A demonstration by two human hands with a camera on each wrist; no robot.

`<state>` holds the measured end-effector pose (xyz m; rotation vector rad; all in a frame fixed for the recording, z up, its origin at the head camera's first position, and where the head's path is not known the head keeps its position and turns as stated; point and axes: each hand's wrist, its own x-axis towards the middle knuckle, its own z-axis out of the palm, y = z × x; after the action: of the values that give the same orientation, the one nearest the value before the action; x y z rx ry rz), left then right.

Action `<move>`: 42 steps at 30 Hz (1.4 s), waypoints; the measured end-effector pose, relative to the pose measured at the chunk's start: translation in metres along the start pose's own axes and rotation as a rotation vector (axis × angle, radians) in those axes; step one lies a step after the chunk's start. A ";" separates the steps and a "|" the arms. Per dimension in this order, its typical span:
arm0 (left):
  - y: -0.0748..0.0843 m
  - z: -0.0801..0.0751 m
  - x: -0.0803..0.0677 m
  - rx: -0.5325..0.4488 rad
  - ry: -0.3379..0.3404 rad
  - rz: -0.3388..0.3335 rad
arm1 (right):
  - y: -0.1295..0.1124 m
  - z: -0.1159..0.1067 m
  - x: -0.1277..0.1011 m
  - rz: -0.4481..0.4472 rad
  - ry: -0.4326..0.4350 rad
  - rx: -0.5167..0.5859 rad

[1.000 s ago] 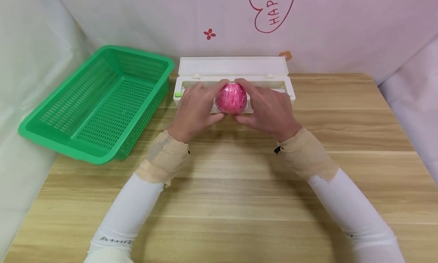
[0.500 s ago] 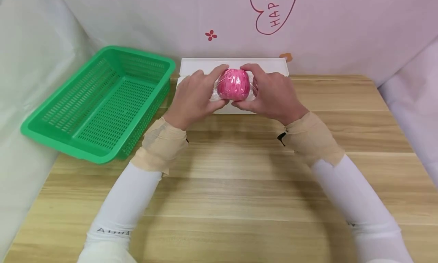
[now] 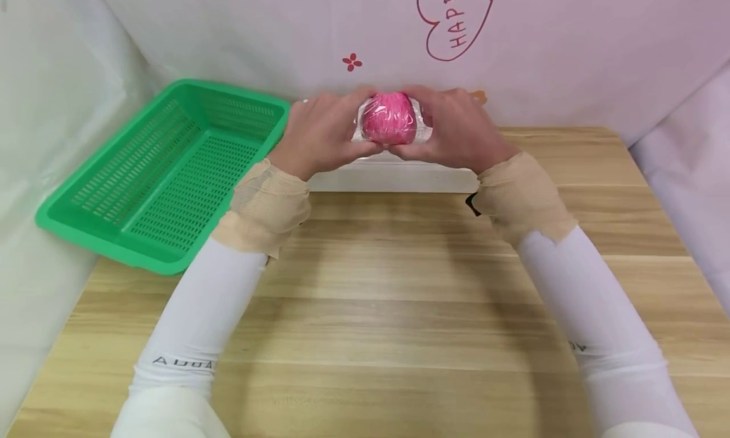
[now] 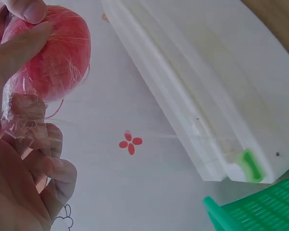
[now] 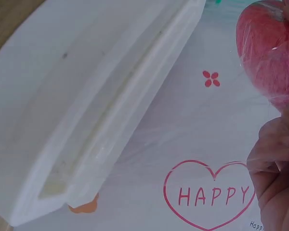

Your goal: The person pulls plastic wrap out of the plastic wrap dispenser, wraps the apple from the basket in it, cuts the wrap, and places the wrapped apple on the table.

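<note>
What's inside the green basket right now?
Nothing shows inside the green basket: only its bare slotted floor. The near wall's inner foot is hidden. Both hands hold the wrapped apple beside it.

Wooden table [image 3: 399, 311], white backdrop [image 3: 570, 45] (HAPPY heart [image 3: 453, 19] drawn)

Glossy film-wrapped apple [image 3: 390, 118], perforated plastic basket [image 3: 165, 172], matt wood-grain table [image 3: 399, 311]

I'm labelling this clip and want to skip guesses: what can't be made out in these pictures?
- Underside of the apple: head view, covered by both hands' fingers.
- White wrap box: head view, mostly behind the left hand and right hand; whether its lid is open is unclear.
- Right hand's grip: right wrist view, cut off by the frame edge.
- Green basket: only a corner shows in the left wrist view.
</note>
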<state>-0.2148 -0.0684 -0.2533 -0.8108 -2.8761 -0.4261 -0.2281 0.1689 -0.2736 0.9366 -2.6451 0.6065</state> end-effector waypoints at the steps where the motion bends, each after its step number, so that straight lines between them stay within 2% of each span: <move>1: 0.000 -0.002 0.002 0.000 -0.006 0.000 | 0.000 -0.002 0.002 0.008 -0.012 0.005; 6: 0.000 -0.011 0.011 -0.046 -0.039 0.007 | 0.001 -0.009 0.011 0.047 -0.036 0.027; 11: -0.002 -0.018 0.020 -0.096 -0.059 0.014 | 0.003 -0.013 0.020 0.040 -0.026 0.049; 18: -0.005 -0.025 0.024 -0.102 -0.078 -0.029 | 0.002 -0.018 0.028 0.050 -0.032 0.045; 27: -0.005 -0.033 0.028 -0.102 -0.095 -0.056 | 0.001 -0.024 0.035 0.106 -0.068 0.030; 42: -0.003 -0.044 0.033 -0.089 -0.093 -0.073 | 0.000 -0.033 0.046 0.090 -0.076 0.048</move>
<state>-0.2423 -0.0681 -0.2059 -0.7597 -2.9991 -0.5424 -0.2590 0.1599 -0.2270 0.8739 -2.7641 0.6714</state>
